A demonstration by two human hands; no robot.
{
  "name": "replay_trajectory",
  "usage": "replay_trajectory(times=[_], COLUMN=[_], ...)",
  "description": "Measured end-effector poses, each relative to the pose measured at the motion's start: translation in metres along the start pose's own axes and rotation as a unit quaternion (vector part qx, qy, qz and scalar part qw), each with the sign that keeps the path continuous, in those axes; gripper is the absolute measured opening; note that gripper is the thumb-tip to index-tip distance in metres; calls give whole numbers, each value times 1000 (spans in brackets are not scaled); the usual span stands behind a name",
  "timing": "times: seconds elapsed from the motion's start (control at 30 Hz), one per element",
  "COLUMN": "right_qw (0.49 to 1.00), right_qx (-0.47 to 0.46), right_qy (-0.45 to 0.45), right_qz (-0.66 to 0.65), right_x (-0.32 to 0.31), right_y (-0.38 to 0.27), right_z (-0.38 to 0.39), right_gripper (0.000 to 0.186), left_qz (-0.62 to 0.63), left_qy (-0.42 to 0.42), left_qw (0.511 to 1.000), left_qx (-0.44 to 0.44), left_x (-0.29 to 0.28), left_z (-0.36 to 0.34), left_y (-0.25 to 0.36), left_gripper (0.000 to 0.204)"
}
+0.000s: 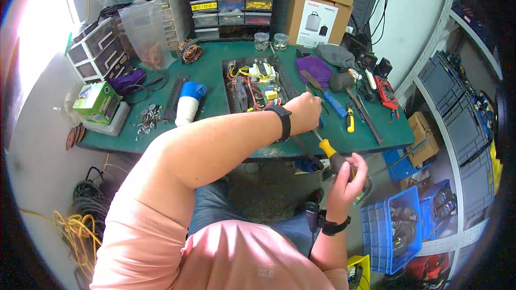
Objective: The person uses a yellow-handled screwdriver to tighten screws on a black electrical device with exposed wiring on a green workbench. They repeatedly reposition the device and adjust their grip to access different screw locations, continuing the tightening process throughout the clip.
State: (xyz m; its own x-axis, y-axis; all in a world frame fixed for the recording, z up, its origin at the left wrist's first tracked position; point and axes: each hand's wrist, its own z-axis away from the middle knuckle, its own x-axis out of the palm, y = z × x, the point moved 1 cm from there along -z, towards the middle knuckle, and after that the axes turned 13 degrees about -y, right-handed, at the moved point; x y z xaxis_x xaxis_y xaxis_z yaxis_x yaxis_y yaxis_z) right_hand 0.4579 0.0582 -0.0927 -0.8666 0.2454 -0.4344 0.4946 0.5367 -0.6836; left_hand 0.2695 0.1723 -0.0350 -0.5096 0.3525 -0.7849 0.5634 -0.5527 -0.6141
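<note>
the screwdriver (pixel 328 150) has a yellow and dark handle.

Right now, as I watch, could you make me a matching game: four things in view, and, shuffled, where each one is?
Things:
1. screwdriver
2. green box
3. cardboard box
4. hammer

Places:
A. beside two small jars, at the back of the table
B. in the right hand
C. lying on the table's right side
D. on top of a pale container

Pairs: 1-B, 2-D, 3-A, 4-C
</note>
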Motion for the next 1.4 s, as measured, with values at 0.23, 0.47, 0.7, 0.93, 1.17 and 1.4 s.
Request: replay_trajectory(times=[0.23,0.47,0.7,0.93,1.17,1.4], right_qw=[1000,986,999,998,995,999], right_qx=[18,-98,6,-53,-80,9], right_qy=[-2,66,32,30,17,-31], right_qz=[-18,118,-35,12,49,-38], right_x=[3,10,4,6,3,2], right_y=[-14,-15,-4,-14,-13,-9], right_z=[3,0,2,1,-6,-1], right_gripper=[40,44,36,41,45,55], left_qz=[-19,-19,-20,-16,2,-4], left_qy=[15,16,13,17,43,53], left_qw=[1000,1000,1000,1000,999,998], left_qx=[-11,-9,-12,-15,-19,-29], left_x=[0,2,-2,2,7,9], left_z=[2,1,3,0,-1,-1], left_y=[1,1,1,1,1,2], left_gripper=[14,14,14,14,15,14])
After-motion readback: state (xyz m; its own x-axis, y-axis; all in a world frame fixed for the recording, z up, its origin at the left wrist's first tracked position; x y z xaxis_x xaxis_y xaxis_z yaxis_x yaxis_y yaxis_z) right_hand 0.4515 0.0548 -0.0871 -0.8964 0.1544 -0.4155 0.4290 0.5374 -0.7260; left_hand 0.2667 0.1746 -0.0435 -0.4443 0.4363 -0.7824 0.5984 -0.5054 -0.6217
